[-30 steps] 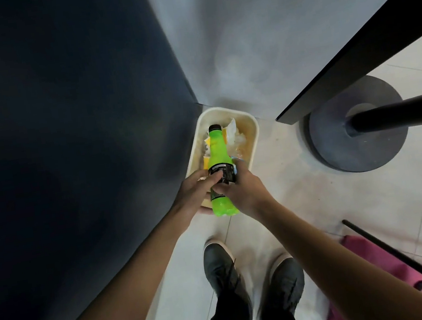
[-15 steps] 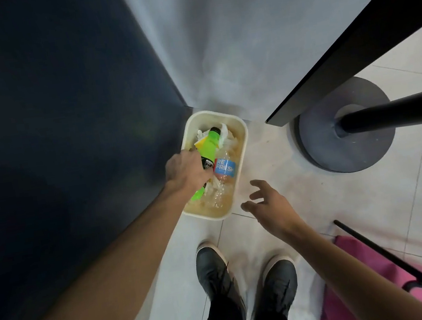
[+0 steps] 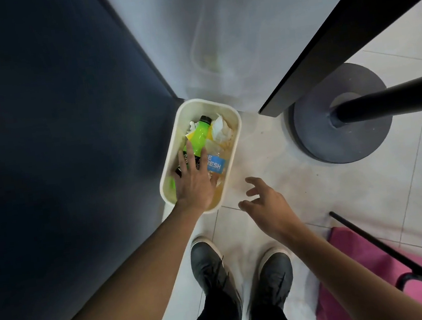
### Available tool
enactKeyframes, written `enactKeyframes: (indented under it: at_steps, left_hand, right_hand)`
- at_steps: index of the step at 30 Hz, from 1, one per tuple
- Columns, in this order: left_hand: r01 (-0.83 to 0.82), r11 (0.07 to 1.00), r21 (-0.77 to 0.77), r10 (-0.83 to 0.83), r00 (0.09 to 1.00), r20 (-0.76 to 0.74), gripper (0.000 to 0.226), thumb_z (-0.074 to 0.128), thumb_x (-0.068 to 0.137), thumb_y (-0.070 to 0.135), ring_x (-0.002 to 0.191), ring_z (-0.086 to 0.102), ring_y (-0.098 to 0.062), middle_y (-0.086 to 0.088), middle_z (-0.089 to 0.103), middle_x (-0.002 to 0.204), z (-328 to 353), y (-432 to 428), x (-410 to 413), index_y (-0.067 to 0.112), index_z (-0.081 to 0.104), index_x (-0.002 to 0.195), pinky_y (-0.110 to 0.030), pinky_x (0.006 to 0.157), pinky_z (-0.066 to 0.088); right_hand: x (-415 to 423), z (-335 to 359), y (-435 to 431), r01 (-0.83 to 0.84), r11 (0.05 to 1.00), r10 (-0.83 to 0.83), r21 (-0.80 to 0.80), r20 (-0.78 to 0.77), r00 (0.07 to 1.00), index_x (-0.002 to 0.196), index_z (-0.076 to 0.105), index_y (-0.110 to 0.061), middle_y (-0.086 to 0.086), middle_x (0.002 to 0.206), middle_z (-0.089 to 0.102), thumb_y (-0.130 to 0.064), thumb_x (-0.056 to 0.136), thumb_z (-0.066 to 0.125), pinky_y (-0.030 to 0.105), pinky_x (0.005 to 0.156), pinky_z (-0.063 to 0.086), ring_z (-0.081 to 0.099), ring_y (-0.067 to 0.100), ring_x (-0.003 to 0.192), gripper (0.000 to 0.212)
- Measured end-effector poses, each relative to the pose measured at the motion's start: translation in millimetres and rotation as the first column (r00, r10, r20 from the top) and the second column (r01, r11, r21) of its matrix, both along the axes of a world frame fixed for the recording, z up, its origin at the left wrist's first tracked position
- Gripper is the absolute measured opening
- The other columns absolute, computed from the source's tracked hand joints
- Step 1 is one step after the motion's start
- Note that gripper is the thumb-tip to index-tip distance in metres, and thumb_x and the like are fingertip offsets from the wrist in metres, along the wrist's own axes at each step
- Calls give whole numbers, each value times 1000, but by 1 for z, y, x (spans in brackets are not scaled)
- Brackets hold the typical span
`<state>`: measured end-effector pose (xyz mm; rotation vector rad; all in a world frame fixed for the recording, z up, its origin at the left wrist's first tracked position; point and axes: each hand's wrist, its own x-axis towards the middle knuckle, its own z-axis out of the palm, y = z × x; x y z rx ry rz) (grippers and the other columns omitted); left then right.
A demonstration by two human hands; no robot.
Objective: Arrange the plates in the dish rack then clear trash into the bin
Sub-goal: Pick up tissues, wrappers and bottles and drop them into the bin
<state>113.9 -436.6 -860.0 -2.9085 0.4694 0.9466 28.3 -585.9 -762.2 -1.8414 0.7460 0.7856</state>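
Observation:
A cream oval bin (image 3: 236,126) stands on the floor in the corner between a dark wall and a grey wall. Inside it lie a bright green bottle (image 3: 199,137) with a black cap, a clear bottle with a blue label (image 3: 217,163), and crumpled white paper (image 3: 220,128). My left hand (image 3: 194,181) hovers over the bin with fingers spread straight above the green bottle, holding nothing. My right hand (image 3: 263,200) hangs to the right of the bin over the tiles, fingers loosely curled and empty. No plates or dish rack are in view.
A round dark table base (image 3: 340,125) with a black pole stands right of the bin. A black tabletop edge (image 3: 337,41) juts above it. A pink bag (image 3: 384,282) with a black rod lies at the lower right. My two dark shoes (image 3: 241,266) stand on pale tiles.
My left hand lowered the green bottle into the bin and let it go, fingers now spread. My right hand pulled back off the bottle to the right.

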Motion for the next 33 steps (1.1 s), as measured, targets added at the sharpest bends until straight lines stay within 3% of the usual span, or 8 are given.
enactKeyframes:
  at_steps: [11, 16, 19, 22, 25, 28, 30, 33]
  left_hand:
    - [-15, 999, 45, 19, 995, -100, 80, 41, 99, 55, 150, -9, -40, -17, -22, 162, -30, -6, 11, 22, -2, 158, -63, 115, 23]
    - [-23, 1000, 2, 23, 986, -168, 87, 48, 96, 58, 151, -11, -38, -14, -22, 162, 6, 0, 19, 25, -2, 159, -59, 119, 16]
    - [-85, 992, -89, 65, 976, -207, 88, 53, 96, 52, 152, -8, -35, -7, -22, 163, 44, 6, 19, 26, -3, 158, -56, 116, 26]
    - [-186, 962, -199, 143, 966, -215, 78, 56, 97, 43, 151, 10, -31, -5, -2, 166, 91, 8, 14, 22, 11, 158, -51, 113, 32]
    - [-285, 875, -390, 225, 955, -193, 59, 58, 97, 33, 139, 39, -25, -6, 36, 155, 137, 15, 1, 15, 37, 149, -42, 107, 41]
    - [-474, 679, -560, 428, 876, -222, 26, 60, 95, 22, 101, 67, -23, -5, 71, 114, 194, 24, -22, 15, 66, 119, -35, 84, 54]
    - [-546, 582, -602, 497, 825, -268, 16, 60, 96, 23, 82, 70, -18, -2, 75, 95, 237, 27, -43, 17, 72, 105, -32, 75, 56]
    - [-658, 463, -594, 535, 742, -405, 13, 62, 95, 22, 72, 70, -20, 0, 73, 78, 300, 34, -77, 24, 72, 88, -38, 74, 59]
  right_hand:
    - [19, -9, 1, -113, 992, 119, -60, 99, 988, 149, 33, -17, 10, 136, 53, -19, 93, 57, 29, 95, 43, 54, 21, 121, 61]
    - [16, 16, 1, -127, 988, 135, -90, 95, 986, 149, 34, -17, 12, 134, 54, -18, 92, 58, 32, 96, 45, 55, 23, 119, 62]
    - [15, 40, 3, -148, 985, 156, -93, 91, 983, 149, 34, -16, 12, 135, 53, -19, 92, 58, 33, 96, 45, 54, 24, 120, 62]
    - [16, 67, 6, -166, 980, 176, -108, 90, 980, 149, 34, -16, 13, 135, 53, -20, 93, 60, 34, 95, 46, 55, 25, 120, 62]
    - [15, 101, 9, -150, 984, 158, -99, 74, 985, 146, 38, -16, 13, 134, 54, -18, 92, 60, 35, 95, 47, 56, 25, 118, 59]
    - [8, 140, 15, -171, 982, 173, -80, 31, 984, 139, 47, -16, 11, 130, 57, -18, 91, 59, 32, 95, 47, 58, 25, 114, 49]
    - [0, 170, 18, -209, 974, 213, -85, 39, 976, 132, 54, -15, 10, 126, 58, -19, 92, 58, 27, 92, 42, 59, 23, 112, 41]
    - [-14, 223, 25, -247, 966, 252, -82, 58, 966, 123, 60, -13, 7, 119, 61, -18, 92, 58, 24, 85, 39, 59, 22, 107, 31]
